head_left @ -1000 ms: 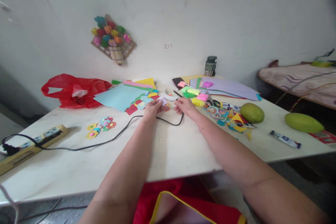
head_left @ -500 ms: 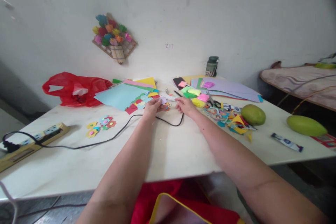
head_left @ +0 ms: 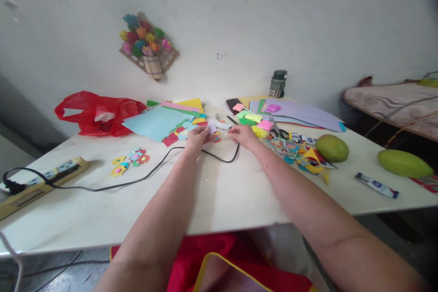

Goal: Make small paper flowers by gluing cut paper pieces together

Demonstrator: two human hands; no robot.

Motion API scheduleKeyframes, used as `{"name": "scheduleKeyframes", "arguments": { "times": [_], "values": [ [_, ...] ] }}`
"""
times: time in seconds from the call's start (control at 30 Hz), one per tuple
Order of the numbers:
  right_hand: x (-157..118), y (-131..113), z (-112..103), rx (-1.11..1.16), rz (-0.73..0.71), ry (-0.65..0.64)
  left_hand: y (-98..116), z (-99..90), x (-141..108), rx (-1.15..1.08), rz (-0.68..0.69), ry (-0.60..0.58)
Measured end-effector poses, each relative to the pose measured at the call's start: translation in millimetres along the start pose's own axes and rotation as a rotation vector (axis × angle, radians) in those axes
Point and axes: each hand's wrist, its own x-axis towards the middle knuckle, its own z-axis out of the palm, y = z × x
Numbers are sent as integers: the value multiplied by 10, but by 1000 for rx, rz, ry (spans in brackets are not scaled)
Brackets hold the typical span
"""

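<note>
Fingers of the left hand (head_left: 196, 139) close on a lilac paper piece (head_left: 211, 128), just right of the light blue sheet (head_left: 147, 123). Farther right of that sheet is the right hand (head_left: 244, 137), its fingers bent toward the thumb; whether they meet or grip anything is too small to tell. Compared with a second ago, little has changed: both hands keep almost the same spots and the lilac paper piece stays at the left fingertips, so the close handling of it appears to continue. A white object (head_left: 223, 125), also right of the sheet, lies just beyond the gap between the hands. Nearer the person than the sheet are paper flowers (head_left: 136, 156) and a black cord (head_left: 227, 161); well right of it lie bright packets (head_left: 253, 118) and paper scraps (head_left: 310, 165).
</note>
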Motion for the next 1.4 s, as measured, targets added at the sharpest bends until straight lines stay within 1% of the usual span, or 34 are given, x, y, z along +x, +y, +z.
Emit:
{"name": "scheduleKeyframes", "arguments": {
  "times": [0.13,0.23,0.4,0.73,0.83,1.27,1.4],
  "values": [
    [-9,-18,-64,-306,-89,29,20,1,-2,-2,4,-7],
    [-19,-25,-57,-485,-119,11,40,1,-10,-5,5,0],
    [-41,-18,12,-603,-232,-42,38,-13,-3,-15,16,10],
    [-122,-49,53,-802,-269,-107,37,-30,20,-12,11,31],
    [-121,-44,50,-798,-259,-121,51,-25,10,-5,15,29],
    [-18,64,0,-578,-321,-152,69,-7,-6,-1,13,8],
    [15,107,3,-553,-361,-192,58,-6,-3,-10,13,18]
  ]
}}
